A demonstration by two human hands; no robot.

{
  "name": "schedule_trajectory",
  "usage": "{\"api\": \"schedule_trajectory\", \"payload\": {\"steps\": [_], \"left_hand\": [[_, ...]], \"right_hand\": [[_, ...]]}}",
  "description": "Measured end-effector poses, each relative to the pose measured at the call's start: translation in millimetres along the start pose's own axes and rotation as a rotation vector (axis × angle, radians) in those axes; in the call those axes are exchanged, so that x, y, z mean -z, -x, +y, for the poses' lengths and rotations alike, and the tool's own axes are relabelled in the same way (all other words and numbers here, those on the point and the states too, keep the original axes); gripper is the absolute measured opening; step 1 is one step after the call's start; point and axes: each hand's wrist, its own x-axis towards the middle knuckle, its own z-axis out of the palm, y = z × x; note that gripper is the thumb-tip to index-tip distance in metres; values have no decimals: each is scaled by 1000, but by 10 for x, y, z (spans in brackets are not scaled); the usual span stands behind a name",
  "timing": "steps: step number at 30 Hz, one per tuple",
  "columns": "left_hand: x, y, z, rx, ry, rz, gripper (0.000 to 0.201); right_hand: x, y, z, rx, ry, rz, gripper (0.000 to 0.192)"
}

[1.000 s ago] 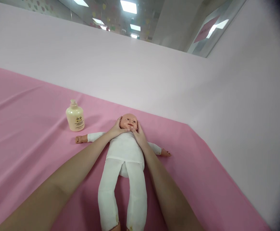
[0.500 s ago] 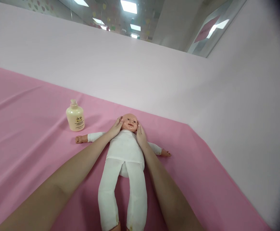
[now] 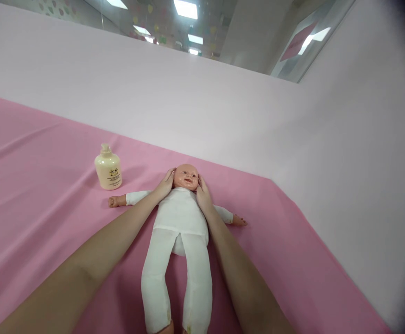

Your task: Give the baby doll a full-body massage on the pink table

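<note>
A baby doll [image 3: 181, 211] in a white cloth body lies on its back with its arms spread out to the sides. My left hand [image 3: 165, 185] is beside the left side of the doll's head [image 3: 186, 176], fingers stretched out and lying along it. On the other side, my right hand [image 3: 203, 192] rests against the cheek and ear area with its fingers straight. Neither hand is closed around the head; parts of the fingertips are hidden behind it. My forearms run past both sides of the doll's body.
A cream pump bottle [image 3: 108, 170] stands to the left, above the doll's outstretched arm. Pink cloth [image 3: 49, 185] with some creases covers the surface. A white wall [image 3: 202, 111] borders it at the back and right, with a mirror or glass panel [image 3: 251, 41] above.
My left hand has slid slightly outward, off the doll's cheek toward the side of its head. My right hand has barely shifted. Doll and bottle stay in place.
</note>
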Motion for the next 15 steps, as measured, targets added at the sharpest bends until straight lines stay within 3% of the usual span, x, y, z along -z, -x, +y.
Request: {"api": "schedule_trajectory", "payload": {"steps": [3, 8, 15], "left_hand": [[-15, -15, 14, 42, 85, 3, 45], [-28, -9, 52, 136, 179, 5, 60], [-34, 28, 41, 85, 307, -56, 73]], "right_hand": [[9, 0, 1, -5, -1, -15, 62], [33, -5, 26, 18, -39, -40, 62], [27, -19, 84, 34, -101, -65, 65]]}}
